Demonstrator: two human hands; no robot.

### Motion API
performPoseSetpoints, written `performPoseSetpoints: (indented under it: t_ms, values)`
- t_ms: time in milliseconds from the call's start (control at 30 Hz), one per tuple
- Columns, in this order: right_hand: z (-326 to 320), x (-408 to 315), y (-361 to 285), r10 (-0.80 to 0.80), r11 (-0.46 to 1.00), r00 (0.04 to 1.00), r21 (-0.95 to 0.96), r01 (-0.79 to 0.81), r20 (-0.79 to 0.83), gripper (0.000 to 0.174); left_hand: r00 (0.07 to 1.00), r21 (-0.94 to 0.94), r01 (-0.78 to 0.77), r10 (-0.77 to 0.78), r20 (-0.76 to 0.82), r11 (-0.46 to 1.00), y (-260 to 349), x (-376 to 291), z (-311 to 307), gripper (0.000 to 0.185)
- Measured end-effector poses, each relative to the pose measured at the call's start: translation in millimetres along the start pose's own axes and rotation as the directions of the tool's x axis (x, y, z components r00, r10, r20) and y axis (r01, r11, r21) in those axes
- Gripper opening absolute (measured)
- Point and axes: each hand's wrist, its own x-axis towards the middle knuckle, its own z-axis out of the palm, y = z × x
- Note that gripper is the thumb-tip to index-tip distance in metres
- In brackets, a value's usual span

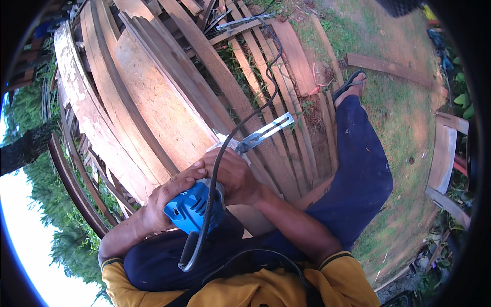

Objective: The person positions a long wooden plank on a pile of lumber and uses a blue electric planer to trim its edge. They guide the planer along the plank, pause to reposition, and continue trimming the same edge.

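Both my hands are wrapped around a corded blue power tool (188, 215), probably a trim router, held above my bent leg. My left hand (168, 193) grips its housing from the left side. Closed round its front end is my right hand (234, 174), with fingers of both hands meeting over the top. A slotted metal guide bracket (268, 132) juts out beyond my right hand. The black power cord (245, 119) loops from the tool's rear across my right hand and away over the boards. A wide light-brown wooden board (157, 103) lies just ahead; the tool's working end is hidden.
Several long planks (119, 103) are stacked at the left, one with peeling white paint (76, 84). Narrow wooden strips (264, 76) lie ahead over grass. My sandalled foot (353, 86) rests near a loose plank (395, 71). A wooden frame (443, 157) stands at the right.
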Motion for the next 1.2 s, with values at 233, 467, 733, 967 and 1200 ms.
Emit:
performPoseSetpoints:
  t_ms: [233,467,733,967,1200]
  values:
    - [8.0,10.5,8.8,-0.015,1.0,1.0,0.005,0.015,-0.028,0.049,0.999,0.053,0.046,-0.046,-0.015,0.998,-1.8,-3.6,-13.9,0.094]
    - [11.7,26.5,16.1,-0.024,1.0,0.998,0.011,0.025,-0.058,0.052,0.999,0.002,0.018,-0.018,-0.041,1.0,-11.9,2.8,-27.2,0.096]
    - [20.3,43.5,25.7,-0.069,0.998,0.994,0.003,0.069,-0.088,0.054,0.994,0.056,0.085,-0.081,-0.073,0.995,-11.5,5.2,-43.6,0.093]
    - [25.6,60.8,33.6,-0.102,0.995,0.99,-0.012,0.101,-0.096,0.056,0.988,0.086,0.104,-0.093,-0.123,0.991,-15.7,8.9,-56.9,0.093]
    - [30.8,71.0,39.8,-0.134,0.991,0.985,-0.043,0.13,-0.108,0.059,0.984,0.085,0.099,-0.085,-0.157,0.991,-16.2,14.3,-63.8,0.093]
